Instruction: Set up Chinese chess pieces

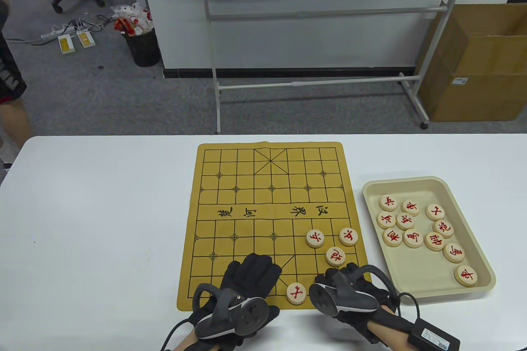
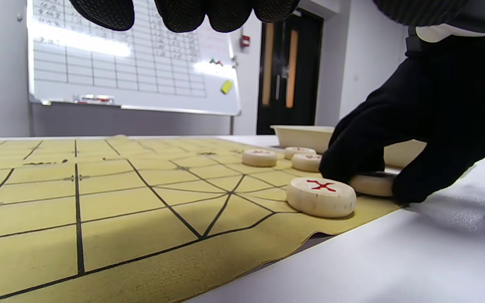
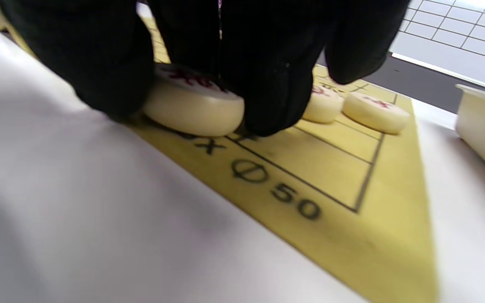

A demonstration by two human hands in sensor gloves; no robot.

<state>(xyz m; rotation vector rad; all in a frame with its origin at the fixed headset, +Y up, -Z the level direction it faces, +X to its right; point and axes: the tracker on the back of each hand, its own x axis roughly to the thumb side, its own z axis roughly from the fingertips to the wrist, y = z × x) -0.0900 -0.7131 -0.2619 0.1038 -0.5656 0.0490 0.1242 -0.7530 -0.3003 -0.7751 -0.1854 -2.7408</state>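
Observation:
A yellow chess board (image 1: pixel 230 203) lies on the white table. Three red-marked wooden pieces (image 1: pixel 334 256) stand near its right edge, and a fourth piece (image 1: pixel 296 293) (image 2: pixel 321 196) sits on the near row. My right hand (image 1: pixel 331 279) (image 2: pixel 394 139) pinches another piece (image 3: pixel 194 103) (image 2: pixel 373 184) between thumb and fingers, down on the board's near right part just right of that fourth piece. In the table view the hand hides this piece. My left hand (image 1: pixel 252 270) lies flat on the board's near edge with fingers straight, holding nothing.
A beige tray (image 1: pixel 411 184) (image 3: pixel 484 122) right of the board holds several more red pieces. Beyond the table stand a whiteboard on a frame (image 1: pixel 329 17), a cardboard box (image 1: pixel 481 67) and a bin (image 1: pixel 142 44). A person's leg (image 1: pixel 12 112) shows at far left.

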